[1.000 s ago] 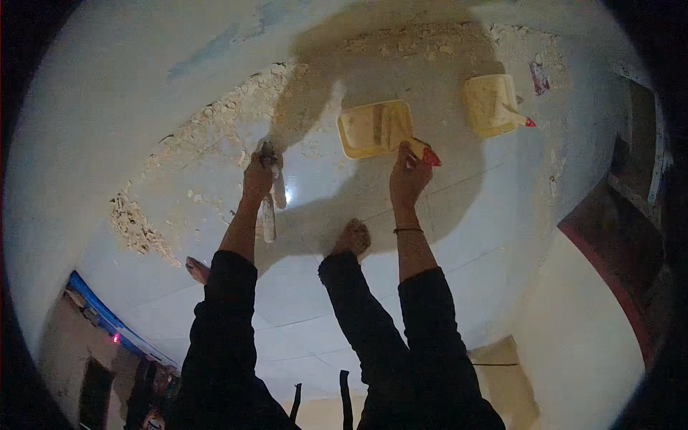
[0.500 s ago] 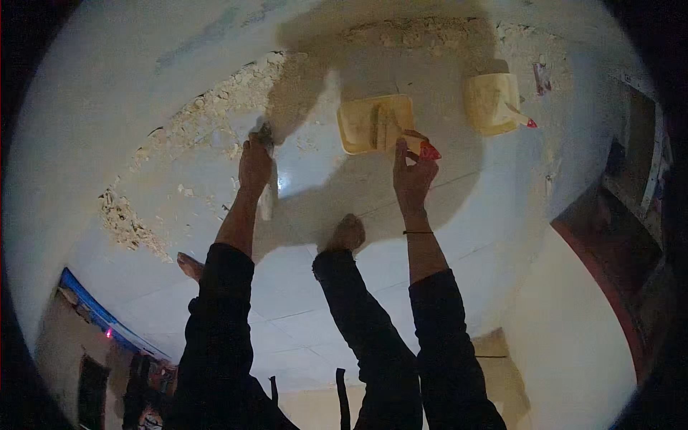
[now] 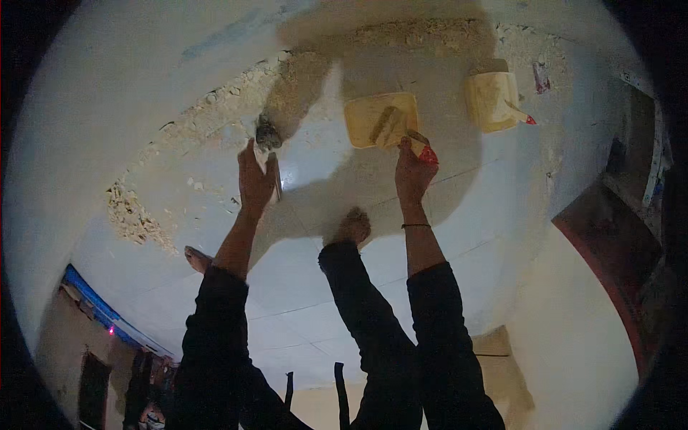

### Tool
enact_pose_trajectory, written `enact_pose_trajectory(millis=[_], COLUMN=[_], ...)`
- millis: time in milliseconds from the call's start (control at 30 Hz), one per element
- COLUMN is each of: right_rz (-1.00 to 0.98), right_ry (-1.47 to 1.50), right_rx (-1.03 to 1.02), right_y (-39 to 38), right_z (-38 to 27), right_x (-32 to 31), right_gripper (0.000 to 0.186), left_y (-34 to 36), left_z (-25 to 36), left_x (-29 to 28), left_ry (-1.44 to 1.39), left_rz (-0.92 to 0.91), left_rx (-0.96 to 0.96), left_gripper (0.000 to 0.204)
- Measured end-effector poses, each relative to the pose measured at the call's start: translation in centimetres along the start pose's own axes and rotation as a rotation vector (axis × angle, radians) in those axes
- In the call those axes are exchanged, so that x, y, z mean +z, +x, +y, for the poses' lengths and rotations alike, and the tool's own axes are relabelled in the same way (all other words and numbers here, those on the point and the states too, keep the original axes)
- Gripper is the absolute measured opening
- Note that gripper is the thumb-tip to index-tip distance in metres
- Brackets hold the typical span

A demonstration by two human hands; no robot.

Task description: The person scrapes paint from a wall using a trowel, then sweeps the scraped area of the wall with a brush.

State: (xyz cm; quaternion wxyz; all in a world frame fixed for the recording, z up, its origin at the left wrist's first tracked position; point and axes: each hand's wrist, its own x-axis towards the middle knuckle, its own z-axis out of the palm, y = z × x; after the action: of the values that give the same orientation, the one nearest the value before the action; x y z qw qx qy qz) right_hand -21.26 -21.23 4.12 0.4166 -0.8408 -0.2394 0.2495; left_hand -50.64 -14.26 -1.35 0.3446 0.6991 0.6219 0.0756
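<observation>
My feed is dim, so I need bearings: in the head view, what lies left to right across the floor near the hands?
Rubble pile → left hand holding a scraper → yellow tray → second yellow tray.

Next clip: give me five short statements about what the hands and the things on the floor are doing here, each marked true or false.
1. The right hand holds a red-handled tool at the near edge of a yellow tray. True.
2. The left hand is empty. False: it grips a scraper whose dark blade points at the debris.
3. A second yellow tray lies farther to the right, with nobody touching it. True.
4. The crumbled debris lies heaped inside the nearer tray. False: it is strewn over the tiled floor along the wall, left of the tray.
5. Both feet wear shoes. False: the foot between the arms is bare.
</observation>
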Motion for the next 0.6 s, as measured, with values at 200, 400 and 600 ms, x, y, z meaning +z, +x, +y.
enact_pose_trajectory(millis=[200, 400, 600], right_rz=[0.056, 0.139, 0.158], right_ry=[0.000, -0.441, -0.004], right_rx=[0.030, -0.029, 0.160], right_y=[-0.8, -0.3, -0.3], right_z=[-1.2, 0.3, 0.8], right_x=[1.8, 0.6, 1.1], right_gripper=[0.018, 0.019, 0.016], left_y=[-19.3, -32.7, -34.5], left_z=[-5.3, 2.2, 3.9], left_x=[-11.5, -27.0, -27.4], left_ry=[-0.144, 0.229, 0.227], left_rz=[-0.693, -1.054, -0.710], left_rx=[-0.147, -0.133, -0.148], left_gripper=[0.040, 0.040, 0.032])
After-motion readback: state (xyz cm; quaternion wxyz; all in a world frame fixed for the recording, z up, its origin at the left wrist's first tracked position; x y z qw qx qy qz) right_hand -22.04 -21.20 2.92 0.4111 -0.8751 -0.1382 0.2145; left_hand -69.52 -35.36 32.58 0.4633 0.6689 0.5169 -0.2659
